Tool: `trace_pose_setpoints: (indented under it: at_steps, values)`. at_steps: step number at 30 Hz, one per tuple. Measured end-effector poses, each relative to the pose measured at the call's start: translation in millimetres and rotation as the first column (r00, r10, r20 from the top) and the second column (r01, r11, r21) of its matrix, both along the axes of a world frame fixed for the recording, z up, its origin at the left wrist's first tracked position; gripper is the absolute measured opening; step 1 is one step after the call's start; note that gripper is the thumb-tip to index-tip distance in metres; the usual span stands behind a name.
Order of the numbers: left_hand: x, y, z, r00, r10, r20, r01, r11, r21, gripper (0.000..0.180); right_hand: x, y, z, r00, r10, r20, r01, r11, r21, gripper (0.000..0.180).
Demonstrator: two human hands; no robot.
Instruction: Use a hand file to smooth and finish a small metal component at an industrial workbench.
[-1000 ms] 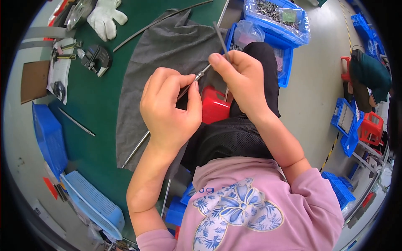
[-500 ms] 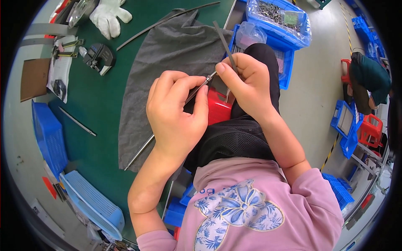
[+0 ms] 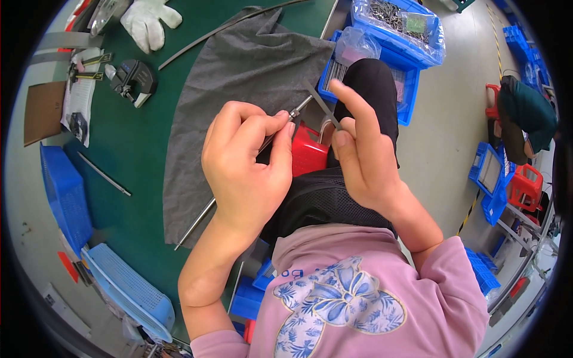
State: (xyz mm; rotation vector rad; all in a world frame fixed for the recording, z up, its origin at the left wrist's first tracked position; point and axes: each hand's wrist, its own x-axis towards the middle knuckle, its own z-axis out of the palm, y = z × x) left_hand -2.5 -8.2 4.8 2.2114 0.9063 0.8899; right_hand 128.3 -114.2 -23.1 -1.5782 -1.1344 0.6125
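My left hand [image 3: 248, 161] pinches a slim metal rod [image 3: 197, 224] between thumb and fingers, close to its collared upper end. The rod slants past my left wrist, its lower tip over the grey cloth [image 3: 233, 71]. To the right, my right hand [image 3: 370, 158] grips a narrow grey strip [image 3: 324, 107] low down, between the thumb and curled fingers, with the index finger stretched up. The strip's free end leans toward the rod's bare tip; whether they touch I cannot tell.
On the green table [image 3: 125, 227] lie another rod [image 3: 104, 173], a micrometer [image 3: 136, 80], a white glove [image 3: 150, 24] and a long dark strip [image 3: 224, 28]. Blue baskets [image 3: 62, 194] line the left edge. Blue bins [image 3: 407, 113] with metal parts stand beyond my knee; a red stool [image 3: 309, 156] is below my hands.
My right hand has drawn down and away from the rod's tip, and its index finger has straightened. The strip has come lower with it. My left hand keeps its pinch on the rod.
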Motion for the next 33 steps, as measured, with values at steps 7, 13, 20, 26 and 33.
trace_pose_setpoints:
  at_steps: [7, 13, 20, 26, 33]
  values:
    - [-3.5, 4.5, -2.6, 0.998, -0.065, -0.018, 0.066, 0.995, 0.071, 0.011, 1.3, -2.3, -5.0, 0.963, 0.115, 0.242, -0.149, 0.981, 0.127, 0.042]
    - [-0.1, 3.5, -3.4, 0.999, -0.048, 0.001, 0.048, 0.996, 0.07, 0.011, -2.4, -6.2, -4.1, 0.921, 0.071, 0.382, -0.119, 0.988, 0.103, 0.053]
    - [1.9, 2.5, -2.9, 0.999, -0.033, 0.033, 0.032, 0.998, 0.048, 0.012, -3.4, -6.8, -5.2, 0.92, 0.021, 0.391, -0.083, 0.987, 0.141, 0.055]
    - [2.9, 1.7, -2.2, 0.998, -0.036, 0.043, 0.037, 0.999, -0.014, 0.014, -3.0, 3.1, 11.1, 0.919, 0.049, 0.392, -0.087, 0.993, 0.08, 0.053]
    - [4.0, 2.6, -3.4, 0.996, -0.071, 0.06, 0.069, 0.997, 0.037, 0.015, -1.0, -3.5, 10.9, 0.885, 0.054, 0.462, -0.089, 0.994, 0.056, 0.054]
